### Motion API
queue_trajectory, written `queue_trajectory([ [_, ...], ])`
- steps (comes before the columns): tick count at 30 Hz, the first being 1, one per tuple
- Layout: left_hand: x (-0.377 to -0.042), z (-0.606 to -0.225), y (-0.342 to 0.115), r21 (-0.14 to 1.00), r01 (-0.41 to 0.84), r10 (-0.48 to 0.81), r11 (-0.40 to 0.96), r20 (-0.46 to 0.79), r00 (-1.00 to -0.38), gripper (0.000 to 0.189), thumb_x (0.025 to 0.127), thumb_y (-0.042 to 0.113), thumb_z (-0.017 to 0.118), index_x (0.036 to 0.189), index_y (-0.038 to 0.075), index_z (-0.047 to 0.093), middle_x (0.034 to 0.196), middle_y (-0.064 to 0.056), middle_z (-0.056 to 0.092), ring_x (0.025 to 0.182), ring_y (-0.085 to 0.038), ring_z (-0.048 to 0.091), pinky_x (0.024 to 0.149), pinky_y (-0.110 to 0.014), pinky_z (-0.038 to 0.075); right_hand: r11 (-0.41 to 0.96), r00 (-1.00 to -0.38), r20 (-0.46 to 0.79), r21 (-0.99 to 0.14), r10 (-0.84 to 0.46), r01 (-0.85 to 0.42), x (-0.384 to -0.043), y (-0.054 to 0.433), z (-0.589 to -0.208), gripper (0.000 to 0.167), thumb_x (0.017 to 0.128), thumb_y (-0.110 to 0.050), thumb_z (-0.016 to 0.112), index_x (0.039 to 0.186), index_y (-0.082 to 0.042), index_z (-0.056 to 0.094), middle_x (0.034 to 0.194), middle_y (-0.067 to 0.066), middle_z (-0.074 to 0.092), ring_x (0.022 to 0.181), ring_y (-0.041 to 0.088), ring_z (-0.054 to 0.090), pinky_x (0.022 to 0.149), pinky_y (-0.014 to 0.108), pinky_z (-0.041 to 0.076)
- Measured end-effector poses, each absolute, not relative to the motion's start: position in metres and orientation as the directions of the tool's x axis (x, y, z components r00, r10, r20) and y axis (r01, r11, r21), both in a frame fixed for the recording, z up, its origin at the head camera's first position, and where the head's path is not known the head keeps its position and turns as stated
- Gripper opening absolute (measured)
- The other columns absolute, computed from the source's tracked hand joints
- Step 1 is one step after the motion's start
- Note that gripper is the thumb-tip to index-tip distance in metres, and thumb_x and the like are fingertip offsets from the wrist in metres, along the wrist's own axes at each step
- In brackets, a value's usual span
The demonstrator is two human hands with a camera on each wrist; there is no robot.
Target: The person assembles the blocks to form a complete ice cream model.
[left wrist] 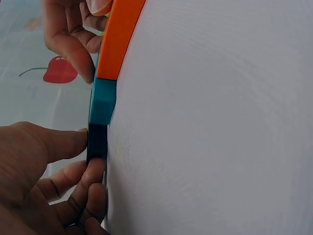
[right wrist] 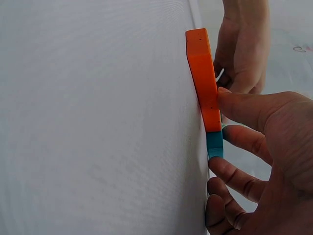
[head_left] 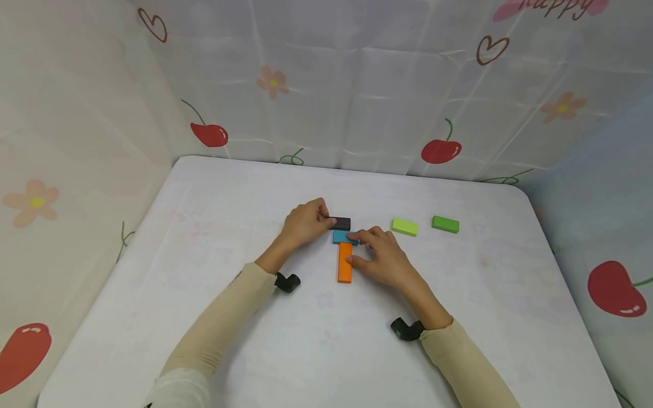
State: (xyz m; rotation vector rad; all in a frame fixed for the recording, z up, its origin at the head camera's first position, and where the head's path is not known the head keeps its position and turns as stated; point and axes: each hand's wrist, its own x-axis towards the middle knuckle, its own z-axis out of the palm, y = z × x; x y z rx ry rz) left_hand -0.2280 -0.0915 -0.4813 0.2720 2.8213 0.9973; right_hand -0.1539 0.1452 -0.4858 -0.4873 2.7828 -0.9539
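In the head view a black block (head_left: 340,224), a blue block (head_left: 339,237) and an orange block (head_left: 344,266) lie flat and touching. The orange one runs lengthwise toward the person; the other two lie crosswise beyond it. My left hand (head_left: 306,222) pinches the left end of the black block between thumb and fingers, also seen in the left wrist view on the dark block (left wrist: 97,141). My right hand (head_left: 384,258) rests its thumb against the orange block's right side, while its fingers touch the blue block's right end, shown in the right wrist view beside the blue block (right wrist: 214,142).
A light green block (head_left: 405,227) and a darker green block (head_left: 445,224) lie apart on the right of the white-covered table (head_left: 229,192). Black curved wrist mounts (head_left: 407,329) stick out near both sleeves. A patterned curtain (head_left: 336,102) hangs behind the table.
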Motion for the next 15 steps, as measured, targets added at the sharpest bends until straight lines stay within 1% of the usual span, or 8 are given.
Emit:
queue_trajectory([
  [8, -0.2266, -0.4815, -0.0854, 0.616, 0.139, 0.222, 0.775, -0.060, -0.973, 0.024, 0.101, 0.036, 0.076, 0.104, 0.014, 0.066, 0.085, -0.002, 0.071, 0.073, -0.018, 0.061, 0.067, -0.030, 0.044, 0.739, -0.933, -0.044, -0.624, -0.357, -0.253, -0.1536, 0.1451, -0.4852, 0.051, 0.095, -0.041, 0.082, 0.143, -0.032, 0.068, 0.124, 0.005, 0.064, 0.113, 0.026, 0.052, 0.084, 0.038, 0.047],
  [15, -0.2264, -0.4830, -0.0819, 0.616, 0.159, 0.245, 0.772, -0.058, -0.968, 0.025, 0.102, 0.037, 0.075, 0.105, 0.014, 0.065, 0.082, -0.001, 0.067, 0.070, -0.016, 0.058, 0.065, -0.029, 0.042, 0.738, -0.932, -0.040, -0.623, -0.360, -0.258, -0.1539, 0.1459, -0.4850, 0.051, 0.095, -0.041, 0.082, 0.144, -0.032, 0.068, 0.125, 0.006, 0.064, 0.111, 0.026, 0.051, 0.082, 0.037, 0.047],
])
